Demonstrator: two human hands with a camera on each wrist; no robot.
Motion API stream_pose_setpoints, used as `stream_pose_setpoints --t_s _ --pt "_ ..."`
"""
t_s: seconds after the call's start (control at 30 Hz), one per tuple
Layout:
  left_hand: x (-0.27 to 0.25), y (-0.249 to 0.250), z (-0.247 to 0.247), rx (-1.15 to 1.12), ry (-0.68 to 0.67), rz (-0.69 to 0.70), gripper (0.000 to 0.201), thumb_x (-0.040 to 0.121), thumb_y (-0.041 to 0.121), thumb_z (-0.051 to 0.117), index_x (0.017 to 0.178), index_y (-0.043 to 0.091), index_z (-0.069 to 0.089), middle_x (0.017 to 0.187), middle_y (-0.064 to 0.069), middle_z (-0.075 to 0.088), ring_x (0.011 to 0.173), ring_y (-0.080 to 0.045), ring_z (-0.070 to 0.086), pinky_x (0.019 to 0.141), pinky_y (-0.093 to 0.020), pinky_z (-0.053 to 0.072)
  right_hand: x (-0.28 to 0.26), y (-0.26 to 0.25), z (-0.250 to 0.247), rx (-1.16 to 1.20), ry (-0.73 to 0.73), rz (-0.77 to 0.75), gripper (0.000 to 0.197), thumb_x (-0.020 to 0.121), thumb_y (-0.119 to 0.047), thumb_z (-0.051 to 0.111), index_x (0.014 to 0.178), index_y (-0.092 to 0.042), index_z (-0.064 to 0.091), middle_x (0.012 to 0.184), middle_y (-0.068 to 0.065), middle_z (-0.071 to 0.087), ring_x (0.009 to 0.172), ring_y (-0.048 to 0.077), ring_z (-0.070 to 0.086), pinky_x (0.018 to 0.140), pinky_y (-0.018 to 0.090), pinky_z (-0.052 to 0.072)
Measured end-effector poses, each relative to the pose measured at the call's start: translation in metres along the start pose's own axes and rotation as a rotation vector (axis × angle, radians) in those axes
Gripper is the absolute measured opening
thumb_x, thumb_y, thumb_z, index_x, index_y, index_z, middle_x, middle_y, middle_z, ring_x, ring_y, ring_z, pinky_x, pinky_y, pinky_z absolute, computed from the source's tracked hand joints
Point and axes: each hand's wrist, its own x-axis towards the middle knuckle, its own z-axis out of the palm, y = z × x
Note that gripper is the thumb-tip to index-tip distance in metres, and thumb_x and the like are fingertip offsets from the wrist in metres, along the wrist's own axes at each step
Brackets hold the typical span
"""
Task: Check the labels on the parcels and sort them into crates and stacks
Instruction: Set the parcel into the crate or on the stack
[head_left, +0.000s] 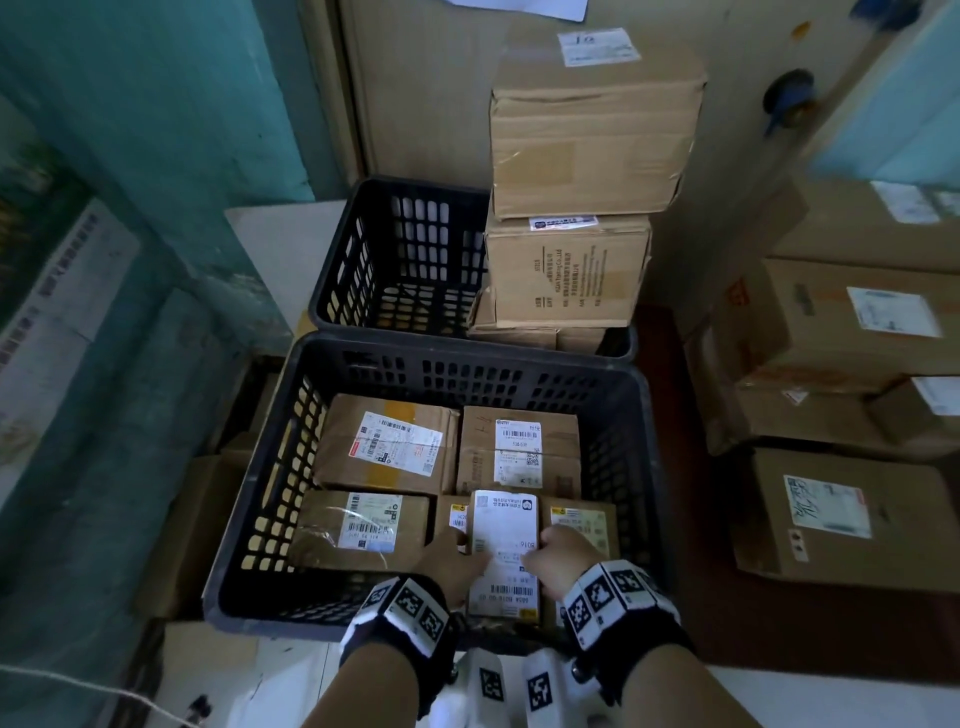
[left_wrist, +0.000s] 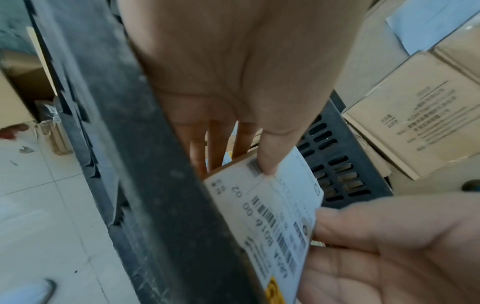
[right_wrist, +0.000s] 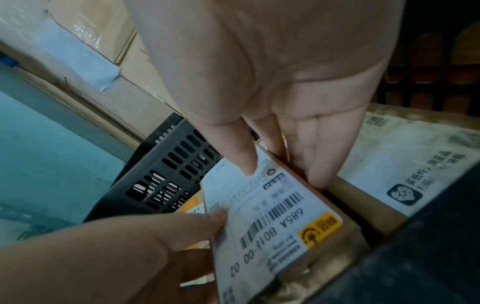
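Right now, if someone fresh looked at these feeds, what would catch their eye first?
Most likely the narrow parcel with the long white label, gripped by the left hand and right hand at the near edge of the front crate. Next, the tall pile of boxes in the right side of the back crate, whose left side shows bare floor.

The white label on the small parcel at the centre of the right wrist view reads "685A B016-00 02" beside a barcode; "B016" shows on it in the head view. At the top of that view, the uppermost stacked box carries a label handwritten "16"
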Motion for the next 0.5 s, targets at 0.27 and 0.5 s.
stream_pose_setpoints --t_s 0.27,0.5 --pt "0.000 -0.003 0.005 0.053 0.059 0.034 0.039 0.098 0.024 0.054 0.133 0.009 0.045 0.127 -0.012 0.061 0.112 -0.027 0.063 0.092 -0.041 0.056 0.009 -0.002 0.003 -0.098 0.064 0.018 0.007 0.095 -0.011 0.048 0.088 -0.011 0.049 0.092 0.005 0.055 0.089 0.021 0.059 0.065 0.023 0.043" --pt "0.000 -0.004 0.014 0.189 0.090 0.077 0.035 0.098 0.026 0.053 0.128 0.010 0.048 0.123 -0.010 0.063 0.109 -0.025 0.064 0.091 -0.040 0.056 0.017 0.007 0.003 -0.107 0.102 0.069 0.031 0.092 -0.015 0.054 0.122 -0.009 0.046 0.114 0.008 0.062 0.101 0.023 0.063 0.086 0.033 0.054"
